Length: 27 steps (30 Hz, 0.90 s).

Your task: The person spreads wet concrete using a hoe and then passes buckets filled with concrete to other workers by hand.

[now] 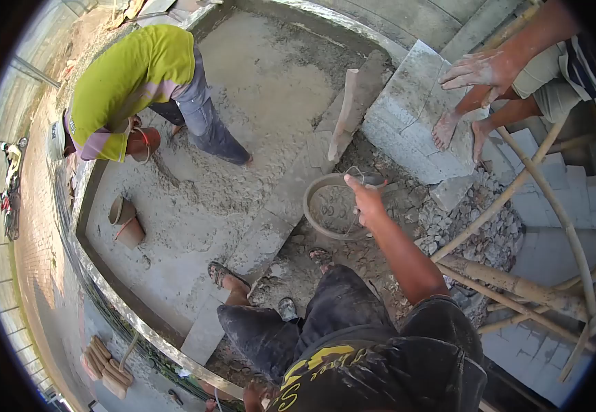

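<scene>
My right hand [365, 200] reaches forward over the right side of a round mortar tub [309, 206]. One finger is stretched out and the thumb stands apart; I see nothing held in it. A thin wire handle [361, 173] rises at the tub's far rim, close to my fingertips. Grey wet mix lies inside the tub. At the bottom edge, partly hidden by my black shirt, what seems to be my left hand [253, 397] shows; its fingers cannot be made out.
A bent-over worker [133, 75] tips a bucket [143, 144] over wet concrete [202, 213]. Two buckets [125, 221] stand at left. Another person's hand [480, 71] and bare feet are at the right, on a pale slab [414, 110]. Rubble [480, 220] and bamboo poles [517, 182] lie right.
</scene>
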{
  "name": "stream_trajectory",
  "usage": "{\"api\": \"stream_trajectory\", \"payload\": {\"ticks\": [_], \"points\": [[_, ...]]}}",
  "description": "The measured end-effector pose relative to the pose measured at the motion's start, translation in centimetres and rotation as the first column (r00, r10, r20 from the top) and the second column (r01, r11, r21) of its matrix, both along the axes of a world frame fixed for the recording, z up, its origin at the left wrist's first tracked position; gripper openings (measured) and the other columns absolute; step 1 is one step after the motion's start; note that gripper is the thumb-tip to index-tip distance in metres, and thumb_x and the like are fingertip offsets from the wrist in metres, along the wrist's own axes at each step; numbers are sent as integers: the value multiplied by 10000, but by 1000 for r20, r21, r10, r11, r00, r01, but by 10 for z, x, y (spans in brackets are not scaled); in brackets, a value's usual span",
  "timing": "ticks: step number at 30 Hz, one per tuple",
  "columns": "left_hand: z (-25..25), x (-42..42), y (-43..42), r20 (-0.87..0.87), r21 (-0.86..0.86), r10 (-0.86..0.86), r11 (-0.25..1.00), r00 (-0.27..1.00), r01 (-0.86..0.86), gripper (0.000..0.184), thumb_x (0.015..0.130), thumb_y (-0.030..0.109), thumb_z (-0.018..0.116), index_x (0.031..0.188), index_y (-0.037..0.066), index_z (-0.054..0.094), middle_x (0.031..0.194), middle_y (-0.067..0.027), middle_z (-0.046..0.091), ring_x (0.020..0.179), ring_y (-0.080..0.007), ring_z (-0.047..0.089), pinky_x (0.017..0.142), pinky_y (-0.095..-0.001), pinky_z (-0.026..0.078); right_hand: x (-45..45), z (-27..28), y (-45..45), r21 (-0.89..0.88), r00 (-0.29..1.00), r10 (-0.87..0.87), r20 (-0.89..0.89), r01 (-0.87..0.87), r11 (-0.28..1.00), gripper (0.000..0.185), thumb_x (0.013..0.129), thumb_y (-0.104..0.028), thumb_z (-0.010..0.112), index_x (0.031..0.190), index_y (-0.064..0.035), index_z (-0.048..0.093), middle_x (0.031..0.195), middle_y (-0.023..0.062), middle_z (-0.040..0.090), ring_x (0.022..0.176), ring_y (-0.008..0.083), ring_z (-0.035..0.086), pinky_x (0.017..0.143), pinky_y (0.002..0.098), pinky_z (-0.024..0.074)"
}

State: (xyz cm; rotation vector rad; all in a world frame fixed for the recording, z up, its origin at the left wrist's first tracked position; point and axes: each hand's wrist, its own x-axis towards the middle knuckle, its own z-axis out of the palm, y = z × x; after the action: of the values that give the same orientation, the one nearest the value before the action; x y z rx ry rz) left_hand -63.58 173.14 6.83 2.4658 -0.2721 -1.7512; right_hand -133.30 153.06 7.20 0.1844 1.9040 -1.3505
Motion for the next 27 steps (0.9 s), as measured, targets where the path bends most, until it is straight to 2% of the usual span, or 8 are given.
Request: {"api": "stream_trajectory", "payload": {"ticks": [3, 6, 10, 11, 14, 22, 25, 27], "points": [[-24, 7, -27, -19, -67, 1, 998, 1000, -2, 343, 914, 296, 561, 1174, 77, 520, 1024, -96, 624, 815, -260, 654, 646, -388, 513, -35, 152, 25, -175, 998, -63, 6, 63, 983, 381, 749, -422, 784, 782, -108, 572, 665, -33, 462, 547, 106, 438, 451, 286, 311], [-43, 2, -51, -28, -97, -52, 994, 998, 49, 417, 901, 293, 570, 1246, 76, 480, 1067, -115, 636, 839, -259, 634, 698, -391, 492, -69, 254, 61, -291, 984, -123, -131, 80, 953, 335, 804, -337, 752, 700, -199, 465, 557, -79, 348, 444, 59, 311, 413, 240, 224], [-41, -21, -70, -18, -166, 40, 985, 999, -42, 485, 928, 320, 522, 1334, 63, 455, 1229, -128, 606, 860, -231, 630, 741, -351, 482, -107, 369, 114, -420, 929, -146, -340, -11, 908, 326, 813, -394, 724, 774, -165, 495, 627, -65, 364, 470, 42, 277, 430, 226, 223], [-48, -16, -71, -40, -179, 6, 984, 999, -13, 483, 924, 320, 522, 1328, 65, 460, 1244, -126, 596, 876, -241, 628, 763, -357, 482, -147, 379, 136, -408, 861, -325, -391, 155, 900, 290, 844, -384, 693, 847, -124, 564, 612, -67, 368, 464, 45, 263, 428, 221, 214], [-40, -24, -70, -26, -216, 72, 974, 997, -75, 492, 900, 329, 552, 1308, 67, 467, 1263, -141, 579, 898, -244, 623, 796, -376, 479, -194, 425, 181, -452, 711, -396, -581, 123, 883, 386, 799, -408, 716, 895, -73, 548, 713, 6, 373, 580, 120, 302, 518, 283, 255], [-46, -53, -50, 10, -284, 181, 944, 983, -171, 531, 874, 320, 627, 1298, 44, 465, 1221, -132, 599, 885, -236, 623, 774, -379, 485, -277, 469, 264, -410, -207, -357, -911, 378, 830, 691, 678, -470, 776, 1026, 62, 506, 981, 203, 387, 889, 321, 406, 760, 448, 364], [-45, -64, -41, 51, -280, 185, 946, 981, -163, 555, 872, 318, 635, 1312, 33, 451, 1214, -133, 602, 858, -235, 628, 738, -373, 494, -278, 436, 241, -492, -577, -163, -800, 477, 728, 811, 633, -493, 799, 1075, 113, 491, 1082, 277, 392, 1005, 397, 446, 850, 510, 405], [-45, -68, -33, 70, -266, 175, 952, 982, -151, 575, 872, 320, 637, 1325, 26, 440, 1214, -134, 601, 846, -235, 631, 720, -371, 498, -262, 372, 204, -437, -618, -9, -786, 546, 715, 893, 602, -508, 814, 1108, 147, 480, 1149, 326, 395, 1083, 447, 472, 911, 551, 432]]}}
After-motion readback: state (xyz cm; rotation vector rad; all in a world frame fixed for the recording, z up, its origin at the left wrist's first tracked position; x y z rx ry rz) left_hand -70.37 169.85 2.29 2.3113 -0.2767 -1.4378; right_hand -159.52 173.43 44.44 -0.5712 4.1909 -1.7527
